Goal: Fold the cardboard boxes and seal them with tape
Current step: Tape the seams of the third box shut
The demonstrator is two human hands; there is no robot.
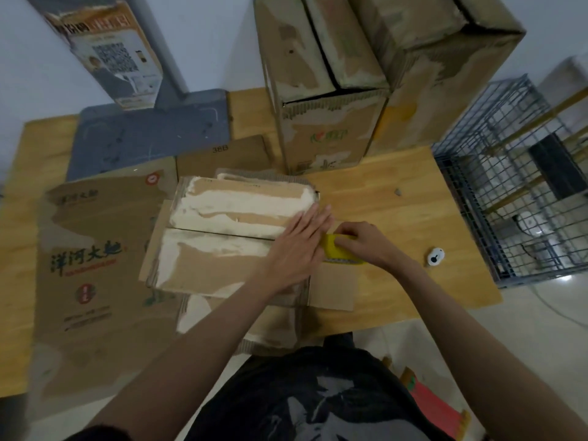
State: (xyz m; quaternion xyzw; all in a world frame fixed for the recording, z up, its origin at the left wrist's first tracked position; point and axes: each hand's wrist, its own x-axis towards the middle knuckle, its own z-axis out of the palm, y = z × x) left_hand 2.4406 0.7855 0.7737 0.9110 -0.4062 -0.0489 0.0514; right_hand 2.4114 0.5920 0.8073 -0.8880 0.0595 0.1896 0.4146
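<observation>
Wooden tabletop [397, 192] carries everything in view. Two big assembled cardboard boxes [331, 100] stand at its far edge, a wire cage [509, 173] off its right end. A flattened printed carton [95, 265] lies on the left. Just beside it sits the box being sealed [222, 237], top flaps folded shut and meeting along a centre seam. The left hand [299, 246] lies flat with straight fingers pressing on the flaps at the box's right end. The right hand [366, 243] curls round a yellow tape dispenser [337, 249] at that same edge. A small white gadget [435, 256] rests nearby.
</observation>
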